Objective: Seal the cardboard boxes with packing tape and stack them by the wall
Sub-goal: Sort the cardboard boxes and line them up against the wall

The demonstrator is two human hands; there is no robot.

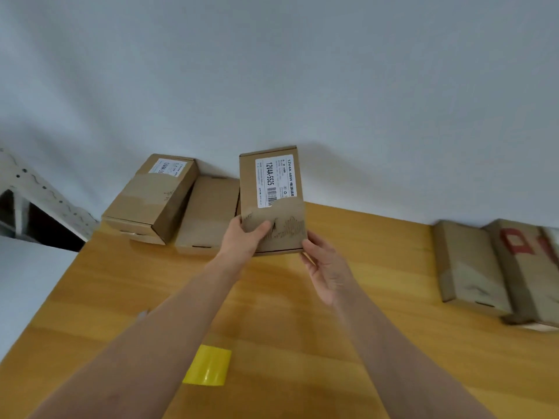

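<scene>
Holding the centre of the frame is a cardboard box [272, 201] stood on end, its long side running up toward the pale wall [272, 71]. A white label [275, 181] with a barcode and the print "12V4A-5525" covers the upper part of its face, and the lower part shows torn, scuffed paper. I cannot tell whether its bottom edge touches the worktop [378, 297] or hangs just above it.

My left grip [245, 237] clasps the box at its lower left, thumb laid across the front face and the fingers hidden behind. My right grip [325, 267] sits at the lower right corner: the thumb tip touches that corner and the other fingers are loosely bent just under the bottom edge. From here I cannot tell whether it truly grasps the box or only steadies it.

To the left, against the wall, a labelled box [154, 195] lies skewed on top of another box, with a plain box [208, 210] just beside them; the plain one is just beside the box I hold.

At the right edge two more boxes lie on the worktop, blurred: a plain brown one [472, 261] and one with red lettering [526, 261].

Low in the frame, between my forearms, yellow tape [208, 365] rests on the wood.

A white perforated metal frame [45, 192] shows at the left edge.
</scene>
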